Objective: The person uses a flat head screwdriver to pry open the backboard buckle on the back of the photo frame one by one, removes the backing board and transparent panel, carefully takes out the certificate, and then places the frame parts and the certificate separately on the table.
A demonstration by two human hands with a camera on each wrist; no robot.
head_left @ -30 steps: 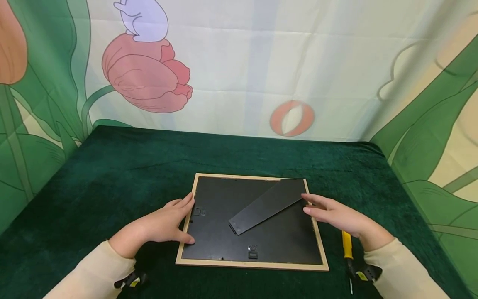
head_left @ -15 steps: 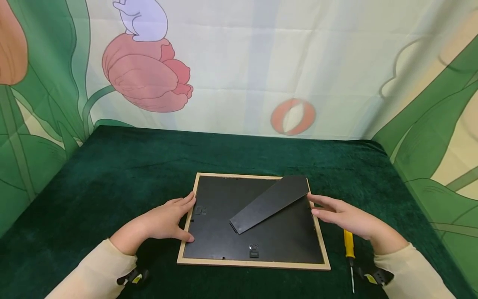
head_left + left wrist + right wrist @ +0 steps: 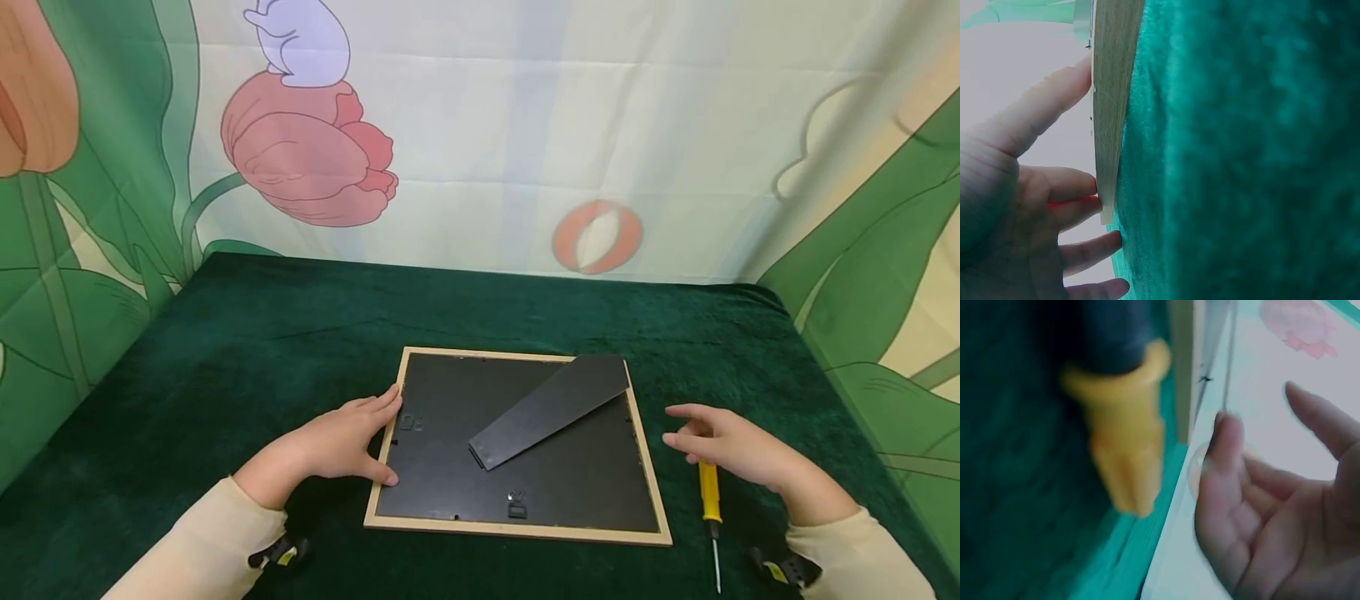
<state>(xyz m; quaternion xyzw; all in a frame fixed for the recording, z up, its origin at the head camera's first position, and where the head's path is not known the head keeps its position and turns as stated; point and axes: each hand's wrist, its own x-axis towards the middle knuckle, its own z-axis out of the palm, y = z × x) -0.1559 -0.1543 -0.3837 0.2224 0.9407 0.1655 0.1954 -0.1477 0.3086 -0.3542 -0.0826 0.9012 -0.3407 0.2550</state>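
A picture frame (image 3: 442,492) lies face down, its black back upward inside a pale wooden border. Across that back slants a black easel stand (image 3: 551,410), its wide end reaching the upper right corner. My left hand (image 3: 337,437) rests at the left border, thumb on the back and fingertips at the outer side; the left wrist view shows the wooden edge (image 3: 1112,112) beside thumb and fingers. To the right of the frame, my right hand (image 3: 727,442) hovers, fingers loosely bent and holding nothing. Just below it lies a screwdriver (image 3: 709,493) with a yellow handle, its top end close under the fingers.
Dark green cloth (image 3: 300,333) covers the table. Behind it hangs a printed curtain (image 3: 465,125) with flowers and leaves. Small metal hangers, one a lower hanger (image 3: 517,505), sit on the frame's back near its borders.
My right hand has left the wide end of the stand and moved right, over the screwdriver's handle. That end rose slightly past the border. My left hand stays on the frame.
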